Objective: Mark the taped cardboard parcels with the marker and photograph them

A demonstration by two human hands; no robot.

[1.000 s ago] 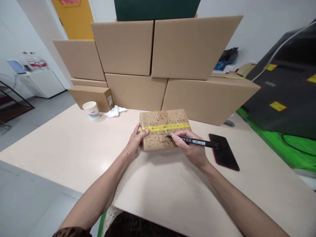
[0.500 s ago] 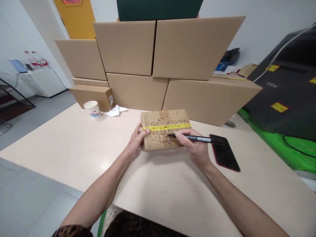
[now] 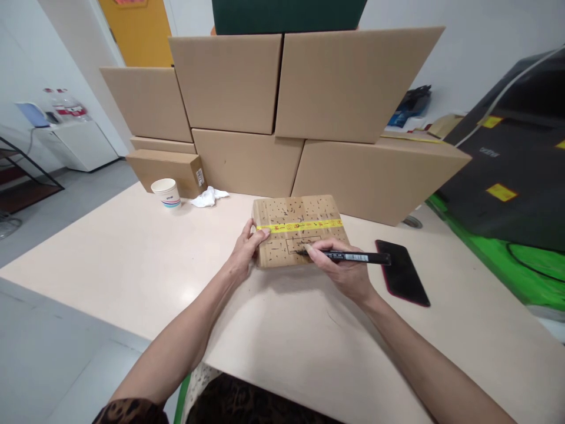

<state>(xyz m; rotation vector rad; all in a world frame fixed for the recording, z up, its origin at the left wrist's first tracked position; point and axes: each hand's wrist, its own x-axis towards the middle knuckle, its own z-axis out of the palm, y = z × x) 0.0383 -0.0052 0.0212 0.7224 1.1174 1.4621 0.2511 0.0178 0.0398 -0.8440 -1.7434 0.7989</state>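
A small cardboard box (image 3: 291, 212) rests on the table in front of me, its top covered in short black pen strokes. Yellow tape (image 3: 286, 227) with red print runs across that top, and a printed rectangle lies nearer to me. My left hand (image 3: 249, 250) grips the box's left side, thumb on top and fingers down the side. Pinched in my right hand (image 3: 339, 265) is a black marker pen (image 3: 357, 257), tilted low to the right. Its tip is at the printed rectangle near the box's front edge; the fingers partly cover the box's right front corner.
A black phone (image 3: 404, 274) lies right of the box. Large cardboard boxes (image 3: 329, 88) are stacked behind. At the back left stand a paper cup (image 3: 166, 194) and a crumpled tissue (image 3: 209, 196). The pale table (image 3: 132, 259) ends near my body.
My right hand and the marker have shifted slightly left and toward me, the tip moving from the rectangle's upper part to its lower edge. My left hand keeps its hold.
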